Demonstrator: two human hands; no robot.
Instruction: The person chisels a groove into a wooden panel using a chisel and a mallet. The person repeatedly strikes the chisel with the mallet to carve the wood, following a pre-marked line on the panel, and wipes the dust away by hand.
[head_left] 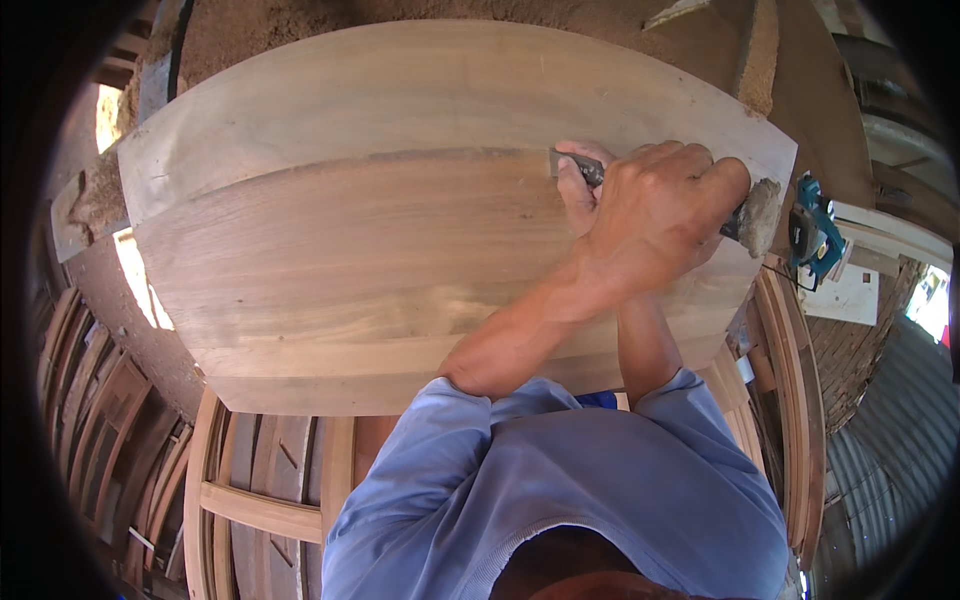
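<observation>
A large wooden panel (330,240) made of joined boards lies before me, with a dark seam across its upper part. My left hand (672,190) is closed at the panel's right side, its forearm crossing over my right one. A dark handle end shows below its knuckles, beside a rough grey-brown lump (762,218). My right hand (578,198), mostly hidden under the left, pinches a dark tool with a flat metal end (578,167) at the seam. Whether the handle and the metal end belong to one tool is hidden.
A teal power tool (818,232) rests just beyond the panel's right end. Wooden frames (265,510) stand below the near edge, and curved wooden pieces (110,430) are stacked at the left. Sawdust (230,45) covers the surface behind the panel. Corrugated sheet (890,440) lies at far right.
</observation>
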